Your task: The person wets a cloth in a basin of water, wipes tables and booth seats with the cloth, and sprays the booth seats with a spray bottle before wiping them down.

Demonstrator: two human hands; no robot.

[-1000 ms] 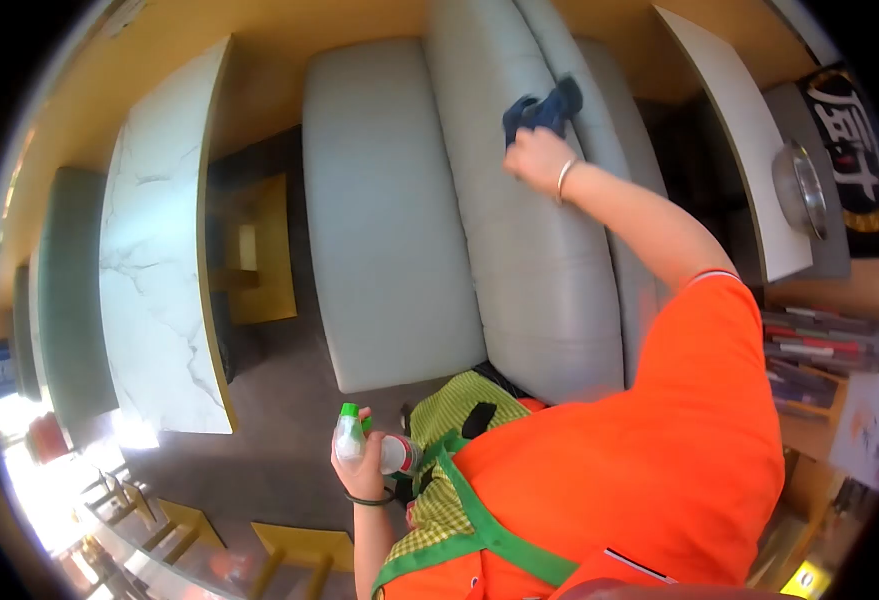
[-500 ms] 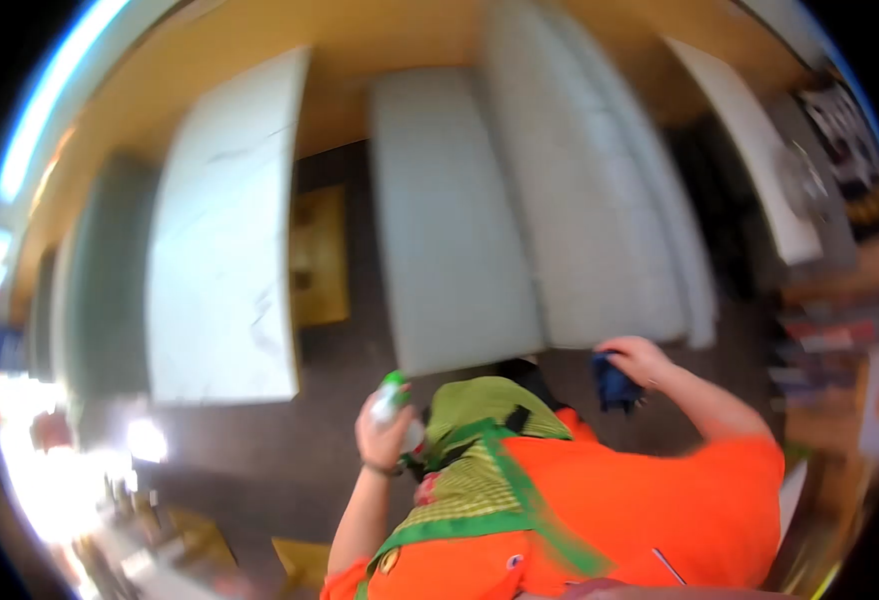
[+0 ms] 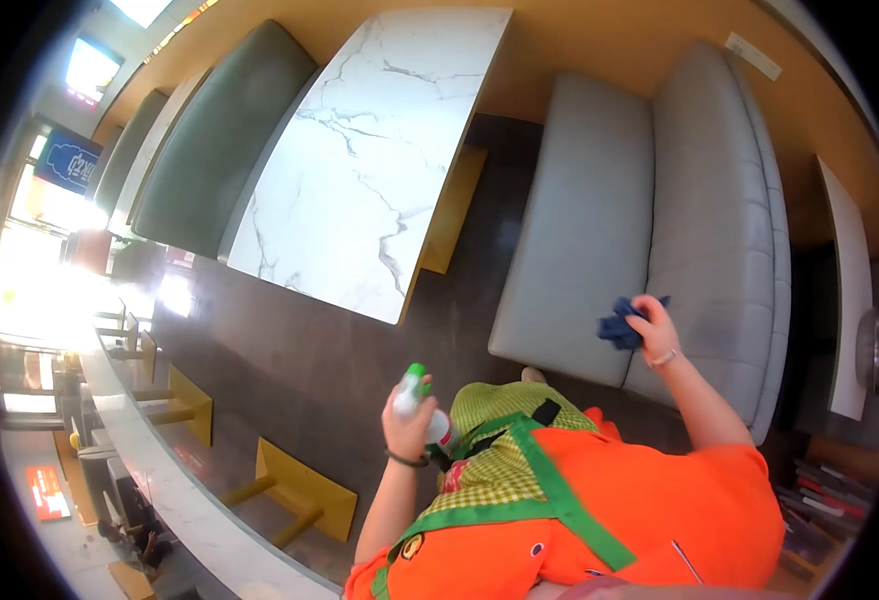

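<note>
My left hand is wrapped round a white spray bottle with a green top, held out in front of the green checked apron. In my right hand a crumpled dark blue cloth is bunched between the fingers. That hand hovers over the grey bench seat, near where seat and backrest meet. Ahead and to the left stands a white marble-patterned table, apart from both hands. Part of the bottle is hidden behind my left fingers.
A green-grey bench stands beyond the table. Along the lower left runs a long pale counter with yellow-based stools. Another table with a round metal dish is at the right, above stacked books or papers.
My view has turned, so the marble table and grey bench sit farther right in view. My right hand has risen over the bench with the cloth. The bottle stays in my left hand.
</note>
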